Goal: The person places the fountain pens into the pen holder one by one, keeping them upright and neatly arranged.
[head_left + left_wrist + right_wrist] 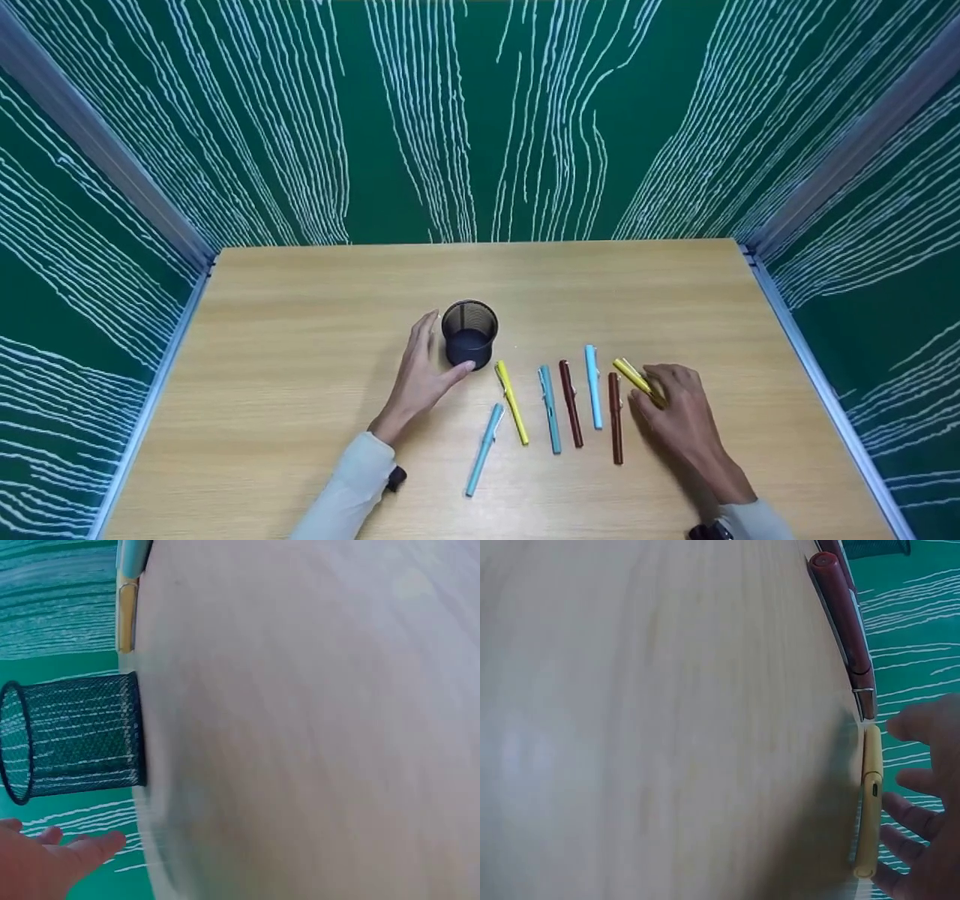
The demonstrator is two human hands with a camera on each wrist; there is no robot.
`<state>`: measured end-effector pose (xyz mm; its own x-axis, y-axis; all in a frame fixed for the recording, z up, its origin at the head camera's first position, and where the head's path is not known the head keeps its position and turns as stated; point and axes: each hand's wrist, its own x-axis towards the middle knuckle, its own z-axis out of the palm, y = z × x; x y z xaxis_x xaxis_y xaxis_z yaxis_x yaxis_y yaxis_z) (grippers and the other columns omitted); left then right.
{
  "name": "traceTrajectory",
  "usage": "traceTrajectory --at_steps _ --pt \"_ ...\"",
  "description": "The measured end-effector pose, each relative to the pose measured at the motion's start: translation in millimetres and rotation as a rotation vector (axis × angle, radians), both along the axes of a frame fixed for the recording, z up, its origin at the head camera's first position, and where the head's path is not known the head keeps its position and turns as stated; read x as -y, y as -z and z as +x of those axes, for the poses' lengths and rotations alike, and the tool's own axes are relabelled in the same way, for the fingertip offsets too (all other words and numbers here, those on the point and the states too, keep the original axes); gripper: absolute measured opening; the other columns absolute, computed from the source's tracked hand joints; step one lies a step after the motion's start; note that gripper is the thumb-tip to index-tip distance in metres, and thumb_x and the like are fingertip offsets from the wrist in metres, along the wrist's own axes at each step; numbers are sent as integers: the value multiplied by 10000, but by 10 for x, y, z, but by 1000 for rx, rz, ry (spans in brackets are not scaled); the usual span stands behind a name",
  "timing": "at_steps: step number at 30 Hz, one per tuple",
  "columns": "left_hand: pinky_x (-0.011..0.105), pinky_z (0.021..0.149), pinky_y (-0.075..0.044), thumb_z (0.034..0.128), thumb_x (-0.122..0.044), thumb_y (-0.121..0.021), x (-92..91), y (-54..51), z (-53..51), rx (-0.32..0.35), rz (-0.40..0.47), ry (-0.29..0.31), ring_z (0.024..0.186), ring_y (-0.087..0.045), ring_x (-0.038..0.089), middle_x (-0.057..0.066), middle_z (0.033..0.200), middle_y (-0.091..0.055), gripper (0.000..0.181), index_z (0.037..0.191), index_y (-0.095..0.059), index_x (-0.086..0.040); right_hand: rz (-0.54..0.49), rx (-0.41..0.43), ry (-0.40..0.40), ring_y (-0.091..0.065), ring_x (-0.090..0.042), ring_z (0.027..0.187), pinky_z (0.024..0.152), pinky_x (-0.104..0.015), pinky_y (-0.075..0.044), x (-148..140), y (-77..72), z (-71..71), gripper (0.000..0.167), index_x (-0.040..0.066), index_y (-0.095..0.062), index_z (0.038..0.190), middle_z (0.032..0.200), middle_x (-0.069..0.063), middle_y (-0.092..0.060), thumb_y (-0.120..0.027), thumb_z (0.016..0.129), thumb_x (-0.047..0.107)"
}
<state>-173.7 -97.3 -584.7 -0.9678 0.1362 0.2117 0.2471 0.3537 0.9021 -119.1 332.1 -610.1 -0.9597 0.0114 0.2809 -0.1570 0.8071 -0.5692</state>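
Observation:
My left hand is spread around the near left side of a black mesh cup, thumb by its base; in the left wrist view the fingers stand beside the upright cup. My right hand is over the lower end of a yellow pen at the right. In the right wrist view that pen lies on the table, with the relaxed, separated fingers just beside it; whether they touch it I cannot tell.
Between the hands lie another yellow pen, a light blue pen, teal pens and dark red pens. Green walls with white lines border the wooden table.

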Motion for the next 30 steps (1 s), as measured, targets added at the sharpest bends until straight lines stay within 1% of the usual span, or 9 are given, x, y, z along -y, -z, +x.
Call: traceTrajectory --at_steps 6,9,11,15,20,23,27,30 --pt "552 1309 -309 918 -199 -917 -9 90 -65 101 173 82 1602 -337 459 244 1721 -335 1026 1712 -291 -26 -42 42 15 -565 -425 1196 931 -579 -463 9 16 -25 402 -54 -740 1301 1265 -262 -685 -852 936 73" --pt "541 1316 -299 923 -178 -910 -7 105 -95 125 219 100 1599 -352 456 243 1728 -339 1022 1719 -283 -45 -34 53 20 -564 -431 1203 941 -574 -438 3 25 -39 403 -55 -739 1308 1266 -264 -686 -844 945 84" --pt "536 1317 -299 923 -178 -908 -4 109 -116 137 236 101 1600 -356 450 240 1735 -340 1025 1722 -279 -53 -35 57 24 -559 -432 1207 951 -571 -420 -1 34 -45 406 -56 -738 1311 1256 -261 -689 -843 943 81" --pt "518 1313 -316 920 -189 -906 11 110 -157 168 262 101 1597 -375 423 224 1734 -361 1035 1730 -271 -82 -42 55 27 -546 -418 1201 975 -557 -383 0 62 -69 402 -49 -743 1305 1208 -233 -697 -849 934 62" --pt "496 1322 -301 914 -230 -920 17 99 -193 193 269 117 1600 -376 382 171 1723 -392 1018 1721 -306 -140 -34 50 34 -533 -402 1171 962 -535 -345 12 97 -86 374 -46 -759 1280 1172 -216 -694 -854 932 53" --pt "479 1326 -295 907 -246 -928 4 88 -221 184 252 121 1597 -386 360 134 1724 -401 1018 1717 -319 -152 -23 53 44 -522 -404 1167 946 -534 -335 28 104 -99 353 -51 -764 1268 1168 -222 -687 -846 941 53" --pt "490 1318 -316 918 -242 -917 -24 66 -243 149 233 111 1579 -419 352 115 1717 -429 986 1714 -341 -150 -14 45 47 -524 -427 1175 972 -569 -347 52 108 -121 296 -63 -779 1217 1142 -233 -695 -834 944 37" --pt "530 1299 -347 933 -218 -902 -43 62 -243 124 238 108 1551 -457 374 128 1700 -456 934 1701 -377 -132 -5 21 48 -543 -443 1169 985 -590 -363 62 108 -136 239 -65 -794 1154 1098 -227 -716 -838 935 19"
